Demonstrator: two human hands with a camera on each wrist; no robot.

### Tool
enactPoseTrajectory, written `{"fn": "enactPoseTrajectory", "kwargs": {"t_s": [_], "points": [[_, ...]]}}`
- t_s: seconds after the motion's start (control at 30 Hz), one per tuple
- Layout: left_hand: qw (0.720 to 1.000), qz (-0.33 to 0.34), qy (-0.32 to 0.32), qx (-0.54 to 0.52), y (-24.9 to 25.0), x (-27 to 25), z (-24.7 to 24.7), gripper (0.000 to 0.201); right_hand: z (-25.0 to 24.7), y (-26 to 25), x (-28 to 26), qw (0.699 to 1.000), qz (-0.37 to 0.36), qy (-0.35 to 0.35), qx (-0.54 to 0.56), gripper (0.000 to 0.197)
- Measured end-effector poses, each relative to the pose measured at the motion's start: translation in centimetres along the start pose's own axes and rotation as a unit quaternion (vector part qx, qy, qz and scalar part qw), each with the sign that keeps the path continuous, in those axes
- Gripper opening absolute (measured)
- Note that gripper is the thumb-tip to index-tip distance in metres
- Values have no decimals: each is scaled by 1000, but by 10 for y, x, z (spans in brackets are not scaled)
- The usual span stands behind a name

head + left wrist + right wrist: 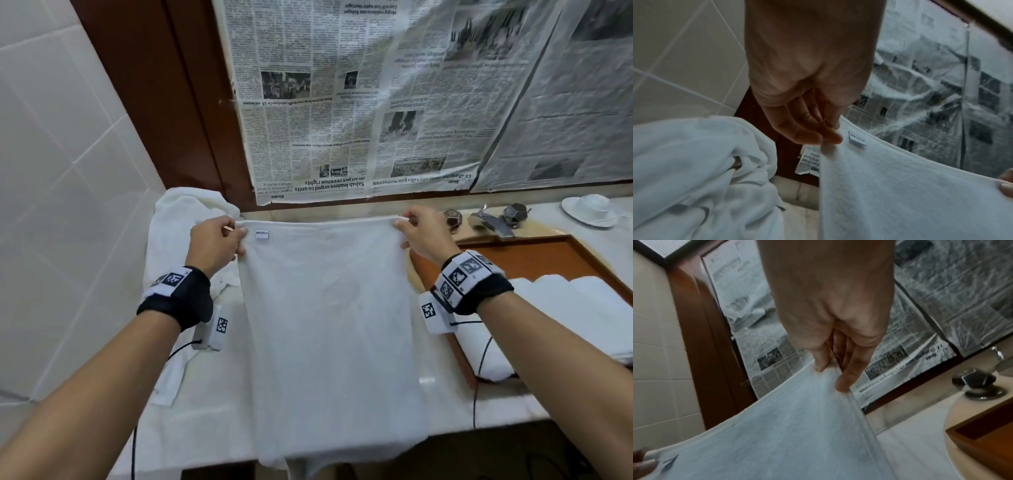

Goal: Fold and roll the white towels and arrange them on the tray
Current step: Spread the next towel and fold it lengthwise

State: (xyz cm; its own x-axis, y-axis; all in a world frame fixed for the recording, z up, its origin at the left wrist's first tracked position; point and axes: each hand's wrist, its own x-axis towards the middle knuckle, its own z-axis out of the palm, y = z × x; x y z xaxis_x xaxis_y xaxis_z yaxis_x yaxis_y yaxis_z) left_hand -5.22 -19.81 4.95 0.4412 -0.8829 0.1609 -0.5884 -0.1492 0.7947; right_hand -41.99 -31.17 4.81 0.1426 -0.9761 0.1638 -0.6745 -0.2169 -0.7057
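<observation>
A white towel hangs stretched flat between my hands, its lower end draped over the counter's front edge. My left hand pinches its top left corner beside a small sewn label. My right hand pinches the top right corner. The left wrist view shows my fingers closed on the towel by the label. In the right wrist view the thumb and fingers grip the towel hem. A brown wooden tray at the right holds rolled white towels.
A heap of loose white towels lies at the back left of the pale counter. A chrome tap and a white dish stand behind the tray. Newspaper covers the wall ahead; white tiles at the left.
</observation>
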Motion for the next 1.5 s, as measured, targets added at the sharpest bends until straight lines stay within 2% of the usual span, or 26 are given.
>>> {"fn": "enactPoseTrajectory", "kwargs": {"t_s": [0.2,0.37,0.57,0.73,0.8,0.9,0.97,1.03,1.13,1.2,1.27,1.37,1.43,1.5], "points": [[998,-53,-7,30,-50,60,56,11,51,49,70,998,41,-43,34,14],[995,-93,-8,34,-77,87,95,11,87,82,106,994,69,-81,40,12],[991,-105,-18,79,-106,124,139,13,124,109,143,988,128,-75,46,10],[988,-120,-38,84,-130,151,172,8,151,128,170,987,142,-73,6,10],[984,-126,-54,114,-141,158,179,15,161,137,177,987,139,-79,-9,9],[976,-96,-80,177,-149,163,184,27,173,147,182,986,141,-81,-21,8],[974,-83,-85,194,-147,162,183,23,176,146,179,987,131,-84,-43,13],[980,-76,-64,174,-140,152,181,19,173,140,168,990,82,-87,-77,35],[989,-46,-49,134,-132,109,174,40,163,126,125,994,12,-75,-76,50],[987,-50,-82,127,-130,69,170,47,160,118,79,990,5,-118,-71,54],[981,-55,-120,139,-127,31,167,50,162,114,32,978,-7,-177,-109,65],[963,-51,-168,202,-128,-9,166,53,172,113,-9,939,-6,-269,-216,82],[947,-25,-197,254,-132,-22,166,60,176,119,-18,922,-6,-287,-261,84],[930,-5,-206,304,-139,-22,164,60,175,128,-19,916,-13,-285,-281,80]]}}
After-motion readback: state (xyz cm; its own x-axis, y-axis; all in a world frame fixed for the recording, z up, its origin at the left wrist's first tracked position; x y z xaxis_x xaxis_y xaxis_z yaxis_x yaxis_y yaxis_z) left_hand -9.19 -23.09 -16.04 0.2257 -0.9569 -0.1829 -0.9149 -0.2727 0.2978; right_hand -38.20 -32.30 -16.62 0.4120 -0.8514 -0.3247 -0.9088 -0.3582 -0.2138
